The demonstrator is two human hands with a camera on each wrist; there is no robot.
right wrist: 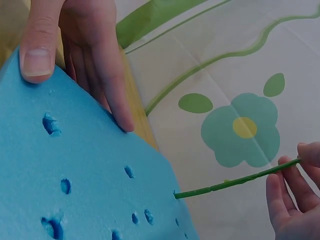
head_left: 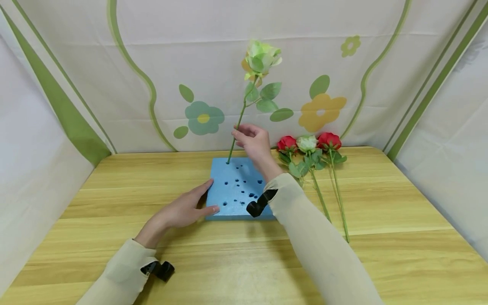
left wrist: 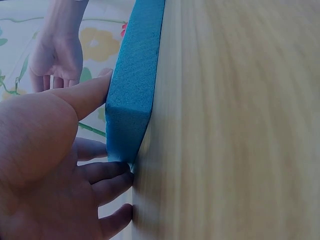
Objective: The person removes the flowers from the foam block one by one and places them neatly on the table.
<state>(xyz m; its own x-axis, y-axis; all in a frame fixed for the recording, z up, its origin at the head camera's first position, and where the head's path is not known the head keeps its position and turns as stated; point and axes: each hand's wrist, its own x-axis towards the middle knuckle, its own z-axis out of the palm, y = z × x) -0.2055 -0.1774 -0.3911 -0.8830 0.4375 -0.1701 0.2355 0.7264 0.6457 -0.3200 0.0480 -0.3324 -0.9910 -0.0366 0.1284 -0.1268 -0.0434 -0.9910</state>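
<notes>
In the head view, a blue foam block with several holes lies on the table. My left hand rests at its front left corner. The left thumb presses on the top face, and the fairly straight fingers lie along the side. My right hand pinches the green stem of an artificial pale green rose between thumb and fingertips. This rose stands almost upright, leaning slightly right, its stem's lower end in a hole near the block's back left corner. How deep it sits is hidden.
To the right of the block lie a red rose, a pale green rose and another red rose, heads toward the back. A fabric backdrop with printed flowers rises behind the wooden table.
</notes>
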